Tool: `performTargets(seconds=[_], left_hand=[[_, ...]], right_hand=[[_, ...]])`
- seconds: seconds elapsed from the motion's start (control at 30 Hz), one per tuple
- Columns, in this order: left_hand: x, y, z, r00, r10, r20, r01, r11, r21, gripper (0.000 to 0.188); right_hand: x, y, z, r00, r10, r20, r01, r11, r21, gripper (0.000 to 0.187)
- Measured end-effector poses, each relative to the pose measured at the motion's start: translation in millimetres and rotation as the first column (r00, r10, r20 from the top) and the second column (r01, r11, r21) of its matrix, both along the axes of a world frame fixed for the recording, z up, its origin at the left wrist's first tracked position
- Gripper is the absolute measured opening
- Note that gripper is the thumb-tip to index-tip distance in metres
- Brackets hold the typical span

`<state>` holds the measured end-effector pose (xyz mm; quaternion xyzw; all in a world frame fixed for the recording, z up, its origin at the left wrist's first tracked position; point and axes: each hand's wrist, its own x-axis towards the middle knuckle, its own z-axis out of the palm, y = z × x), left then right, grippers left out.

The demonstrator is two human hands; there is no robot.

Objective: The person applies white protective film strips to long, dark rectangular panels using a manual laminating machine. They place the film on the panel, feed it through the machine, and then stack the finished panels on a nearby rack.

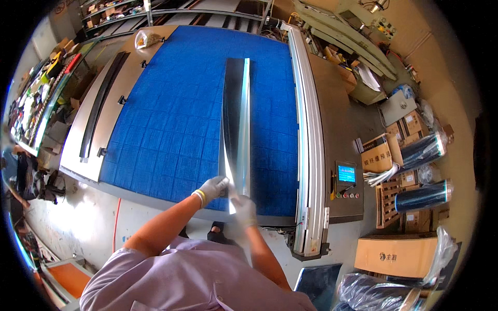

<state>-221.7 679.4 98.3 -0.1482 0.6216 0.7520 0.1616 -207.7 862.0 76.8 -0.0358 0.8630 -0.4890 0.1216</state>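
Note:
A long, narrow black sheet strip point(234, 98) lies lengthwise on the blue table surface point(171, 109), with a pale, shiny film edge point(244, 129) running along its right side. The strip's near end narrows and lifts, and a white film point(229, 173) shows there. My left hand point(211, 189), in a whitish knit glove with a yellow cuff, is closed on the left edge of that near end. Just right of it and nearer me, my gloved right hand point(244, 210) is blurred by motion and closed at the white film, its fingers partly hidden.
A long metal gantry rail point(307, 129) borders the table's right side, beside a control panel with a screen point(346, 174). Dark strips point(104, 103) and a clear plastic bag point(147, 39) rest on the left margin. Small black clamps point(122, 100) line it. Cartons point(397, 256) and wrapped rolls point(423, 196) stand at right.

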Motion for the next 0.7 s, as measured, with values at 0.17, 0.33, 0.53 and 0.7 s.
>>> performTargets(seconds=[0.17, 0.33, 0.53, 0.7], left_hand=[[-6, -73, -111, 0.965, 0.234, 0.12, -0.134, 0.831, -0.539, 0.026], [23, -102, -7, 0.983, 0.172, -0.062, -0.139, 0.48, -0.866, 0.02], [107, -162, 95, 0.993, 0.082, -0.084, -0.106, 0.312, -0.944, 0.022], [109, -233, 124, 0.998, -0.007, -0.059, -0.059, 0.016, -0.998, 0.033]], right_hand=[[17, -65, 5, 0.847, 0.524, -0.088, -0.532, 0.835, -0.141, 0.045], [-65, -61, 52, 0.813, 0.522, -0.257, -0.483, 0.852, 0.203, 0.082], [-176, -149, 135, 0.34, 0.727, -0.596, -0.232, 0.679, 0.696, 0.09], [-254, -202, 112, 0.21, 0.89, -0.404, -0.246, 0.448, 0.86, 0.014]])
